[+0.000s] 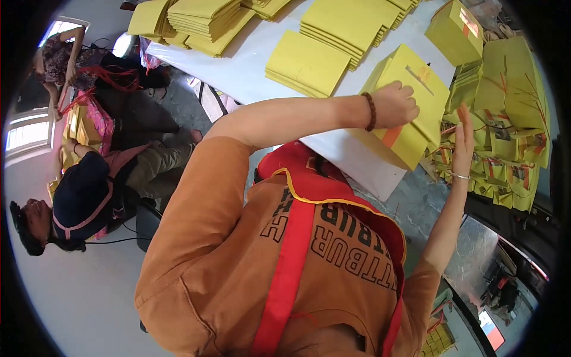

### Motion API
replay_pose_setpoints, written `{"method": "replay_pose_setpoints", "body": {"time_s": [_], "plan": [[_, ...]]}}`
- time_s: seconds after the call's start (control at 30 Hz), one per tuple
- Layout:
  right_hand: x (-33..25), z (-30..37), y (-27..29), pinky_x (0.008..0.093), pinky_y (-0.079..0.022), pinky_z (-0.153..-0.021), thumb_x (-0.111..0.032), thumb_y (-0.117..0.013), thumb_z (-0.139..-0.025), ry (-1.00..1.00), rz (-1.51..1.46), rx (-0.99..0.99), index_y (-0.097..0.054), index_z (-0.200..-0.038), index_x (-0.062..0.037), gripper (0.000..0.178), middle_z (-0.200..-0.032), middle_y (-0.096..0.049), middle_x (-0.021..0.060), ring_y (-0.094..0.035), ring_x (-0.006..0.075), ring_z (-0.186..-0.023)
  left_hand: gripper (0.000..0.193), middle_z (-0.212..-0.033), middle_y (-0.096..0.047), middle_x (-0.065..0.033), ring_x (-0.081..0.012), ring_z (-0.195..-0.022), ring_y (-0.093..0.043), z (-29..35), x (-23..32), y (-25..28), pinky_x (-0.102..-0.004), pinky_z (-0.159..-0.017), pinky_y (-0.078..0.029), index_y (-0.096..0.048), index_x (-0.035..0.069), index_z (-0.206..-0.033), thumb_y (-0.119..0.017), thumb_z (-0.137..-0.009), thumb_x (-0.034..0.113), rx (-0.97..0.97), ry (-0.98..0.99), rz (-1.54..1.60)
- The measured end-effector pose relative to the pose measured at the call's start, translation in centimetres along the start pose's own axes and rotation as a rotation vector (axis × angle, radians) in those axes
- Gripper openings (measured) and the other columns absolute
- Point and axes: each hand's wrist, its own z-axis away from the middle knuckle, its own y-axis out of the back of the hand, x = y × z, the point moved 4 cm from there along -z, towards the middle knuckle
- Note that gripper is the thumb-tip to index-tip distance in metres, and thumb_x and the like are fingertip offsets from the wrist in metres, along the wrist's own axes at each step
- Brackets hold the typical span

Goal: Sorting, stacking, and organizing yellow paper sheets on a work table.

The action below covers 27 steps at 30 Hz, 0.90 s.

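Observation:
A yellow paper bag [397, 66] with a long slot-like strip on its upper face lies at the corner of the white table. My left hand [394, 106], with a brown bead bracelet at the wrist, rests on it with curled fingers; what they hold, if anything, is hidden. An orange strip [392, 135] shows on the paper just below that hand. To the right, my right hand [464, 134] is raised beside the bag's right edge, fingers stretched out. A silver bangle circles that wrist. I cannot tell whether this hand touches the paper.
Stacks of folded yellow paper [308, 62] cover the white table [250, 71]. A standing yellow bag [455, 35] is at the far right corner. Several yellow bags with red cords [505, 89] are piled on the right. Two people work at the left, one in dark blue [83, 190].

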Motion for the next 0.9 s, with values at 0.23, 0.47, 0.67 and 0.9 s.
{"method": "replay_pose_setpoints", "body": {"time_s": [0.23,0.47,0.67,0.9], "plan": [[0.4,3.3,-2.2,0.0349,-0.028,-0.101,-0.017,-0.05,-0.088,-0.002,0.02,0.12,-0.037,-0.132,-0.0049,0.047,-0.137,-0.034,0.0126,-0.034,0.0248,-0.126,0.043,-0.094,-0.063,-0.0055,-0.0269,-0.083,-0.056,4.8,-7.7,9.4,-0.0355,-0.073,-0.044,-0.059,0.011,-0.108,-0.056,-0.068,-0.001,0.048,0.244,0.395],[2.2,4.8,-5.3,0.0394,-0.022,-0.105,-0.022,-0.056,-0.084,0.189,0.424,-0.043,-0.049,-0.124,-0.0089,0.042,-0.135,-0.038,0.0112,-0.027,0.0324,-0.129,0.05,-0.114,-0.057,-0.0016,-0.0253,-0.095,-0.051,15.7,-11.6,4.5,-0.0367,-0.083,-0.04,-0.053,0.017,-0.119,-0.054,-0.072,0.001,-0.185,0.292,-0.051],[2.9,5.1,-5.5,0.0395,-0.021,-0.106,-0.023,-0.055,-0.086,0.161,0.368,-0.019,-0.049,-0.124,-0.0095,0.042,-0.136,-0.037,0.011,-0.025,0.0321,-0.131,0.043,-0.118,-0.052,0.0013,-0.0227,-0.101,-0.048,19.1,-12.1,0.7,-0.0371,-0.085,-0.037,-0.051,0.018,-0.119,-0.055,-0.077,0.012,-0.427,0.314,0.077],[3.0,5.2,-5.8,0.04,-0.018,-0.107,-0.025,-0.052,-0.087,0.176,0.335,-0.001,-0.048,-0.125,-0.0101,0.042,-0.138,-0.035,0.0107,-0.021,0.0314,-0.133,0.053,-0.126,-0.044,-0.0069,-0.0275,-0.11,-0.041,20.1,-10.3,0.9,-0.04,-0.093,-0.032,-0.041,0.014,-0.128,-0.053,-0.082,0.038,-0.429,0.212,-0.054]]}}
